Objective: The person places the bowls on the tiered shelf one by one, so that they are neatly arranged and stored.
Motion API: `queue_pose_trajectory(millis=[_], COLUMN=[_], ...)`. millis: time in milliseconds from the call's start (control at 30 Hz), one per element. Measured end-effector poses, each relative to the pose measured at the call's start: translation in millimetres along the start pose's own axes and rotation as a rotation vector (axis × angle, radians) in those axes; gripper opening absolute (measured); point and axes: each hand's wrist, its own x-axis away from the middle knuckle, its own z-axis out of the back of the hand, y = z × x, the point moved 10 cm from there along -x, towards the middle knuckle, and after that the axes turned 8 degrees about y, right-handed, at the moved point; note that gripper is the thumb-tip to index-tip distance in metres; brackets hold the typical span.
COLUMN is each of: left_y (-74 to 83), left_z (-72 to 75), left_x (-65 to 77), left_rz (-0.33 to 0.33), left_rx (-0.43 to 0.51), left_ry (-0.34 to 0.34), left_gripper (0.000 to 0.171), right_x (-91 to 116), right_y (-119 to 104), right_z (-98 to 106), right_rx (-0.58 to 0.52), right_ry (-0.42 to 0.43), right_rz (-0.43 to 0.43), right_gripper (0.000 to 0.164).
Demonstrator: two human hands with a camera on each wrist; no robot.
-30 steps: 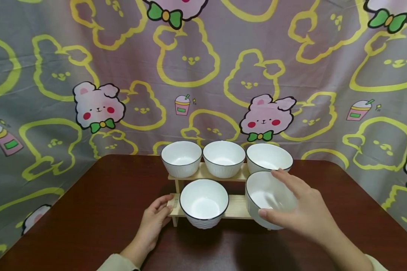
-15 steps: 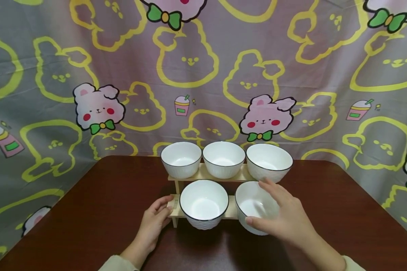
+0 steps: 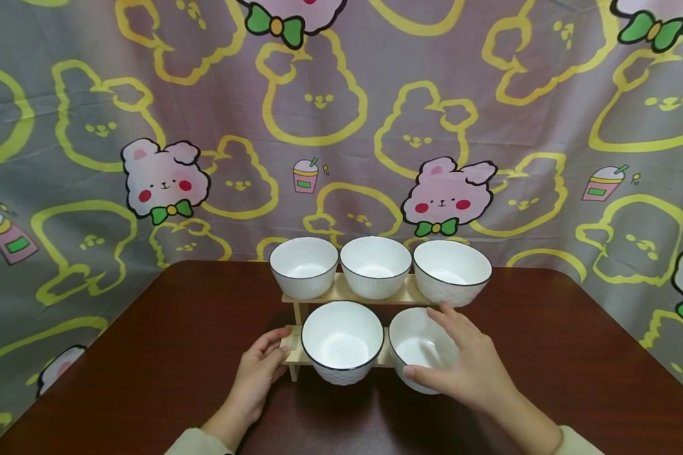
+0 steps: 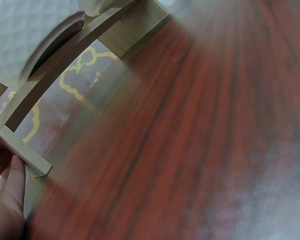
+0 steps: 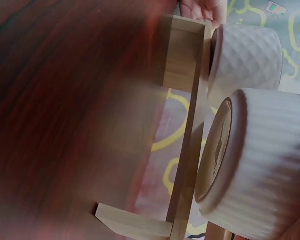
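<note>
My right hand holds a white dark-rimmed bowl between thumb and fingers at the right part of the two-tier wooden rack. In the right wrist view this bowl has ribbed sides and its base is close to the lower shelf; I cannot tell if it rests there. Beside it on the lower shelf sits a bowl with a diamond pattern. My left hand grips the left end of the lower shelf, its fingers against the wood in the left wrist view.
Along the upper shelf stand three more white bowls, at left, middle and right. The rack stands on a dark red-brown wooden table. Behind hangs a patterned curtain.
My right hand has moved left and slightly down with the ribbed bowl, which is now nearer the diamond-patterned bowl on the lower shelf. The left hand has stayed at the shelf end.
</note>
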Motion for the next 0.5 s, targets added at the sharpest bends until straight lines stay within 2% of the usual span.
queue_pose_trajectory(millis=[500], left_y=[1.7], left_z=[-1.0], left_x=[-0.4], left_rz=[0.000], left_rx=[-0.008], left_ry=[0.008], left_gripper=[0.037], right_x=[-2.5], right_y=[1.3], right_z=[-10.4], right_rx=[0.046], right_ry=[-0.011], right_rz=[-0.046], right_gripper=[0.077])
